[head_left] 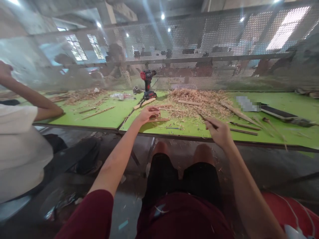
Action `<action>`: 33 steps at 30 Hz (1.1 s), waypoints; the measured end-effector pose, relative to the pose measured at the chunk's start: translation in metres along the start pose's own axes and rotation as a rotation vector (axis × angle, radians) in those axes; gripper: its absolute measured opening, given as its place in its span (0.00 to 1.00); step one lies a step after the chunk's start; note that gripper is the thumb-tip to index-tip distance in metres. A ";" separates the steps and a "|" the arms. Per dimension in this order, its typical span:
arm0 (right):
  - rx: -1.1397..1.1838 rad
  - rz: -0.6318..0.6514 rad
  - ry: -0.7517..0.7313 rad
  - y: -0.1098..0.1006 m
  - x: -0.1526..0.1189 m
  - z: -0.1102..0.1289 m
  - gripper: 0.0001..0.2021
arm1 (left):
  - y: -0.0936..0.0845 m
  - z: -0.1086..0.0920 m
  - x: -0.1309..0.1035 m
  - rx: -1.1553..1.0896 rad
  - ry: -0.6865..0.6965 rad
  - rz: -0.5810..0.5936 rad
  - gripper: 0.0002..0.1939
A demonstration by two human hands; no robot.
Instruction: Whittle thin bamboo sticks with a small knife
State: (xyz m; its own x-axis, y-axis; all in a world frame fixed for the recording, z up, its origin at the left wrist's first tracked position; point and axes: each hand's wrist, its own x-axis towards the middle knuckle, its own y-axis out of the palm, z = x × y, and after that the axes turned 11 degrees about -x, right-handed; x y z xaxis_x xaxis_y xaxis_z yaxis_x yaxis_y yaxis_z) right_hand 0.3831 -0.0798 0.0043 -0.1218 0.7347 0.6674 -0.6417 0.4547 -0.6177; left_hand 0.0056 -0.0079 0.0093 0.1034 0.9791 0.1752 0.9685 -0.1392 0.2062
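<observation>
My left hand (149,114) is closed above the green table, its fingers curled around what looks like a thin wooden strip (165,109) that points right into the shavings. Below those fingers a flat piece of wood (159,119) lies near the table's front edge. Farther right, my right hand (219,131) grips a knife (201,116), its slim dark blade pointing up and left toward the shavings. The handle is mostly hidden in my fist. Between the hands a thin blue stick (172,128) rests on the table.
A pile of wood shavings (199,99) lies ahead. A cordless drill (148,84) stands behind my left hand. On the right are dark-tipped sticks (245,125) and a phone-like slab (279,112). A perforated screen (174,43) runs behind. Another person's arm (47,103) rests at left.
</observation>
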 end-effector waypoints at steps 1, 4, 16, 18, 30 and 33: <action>-0.025 0.098 -0.060 0.004 0.008 0.011 0.16 | 0.000 0.000 0.000 0.003 -0.001 -0.004 0.10; -0.139 0.337 -0.154 0.023 0.033 0.045 0.16 | 0.001 0.000 0.000 0.021 0.002 -0.016 0.12; -0.429 0.562 -0.215 0.070 0.061 0.098 0.19 | -0.003 0.003 0.000 0.117 0.021 -0.003 0.14; -0.462 0.599 -0.217 0.072 0.061 0.097 0.20 | -0.003 0.003 0.000 0.125 0.026 0.006 0.14; -0.514 0.574 -0.207 0.090 0.048 0.086 0.22 | -0.005 0.011 0.008 0.091 0.068 0.037 0.10; -0.509 0.545 -0.207 0.092 0.046 0.083 0.22 | -0.005 0.011 0.009 0.077 0.074 0.029 0.10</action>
State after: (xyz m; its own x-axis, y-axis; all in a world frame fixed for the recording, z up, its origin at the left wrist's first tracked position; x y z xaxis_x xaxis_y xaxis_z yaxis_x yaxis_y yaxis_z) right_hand 0.2556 -0.0461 0.0127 -0.4920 0.8347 0.2473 -0.0292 0.2681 -0.9629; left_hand 0.0043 0.0030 -0.0003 0.1176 0.9607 0.2513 0.9802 -0.1530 0.1261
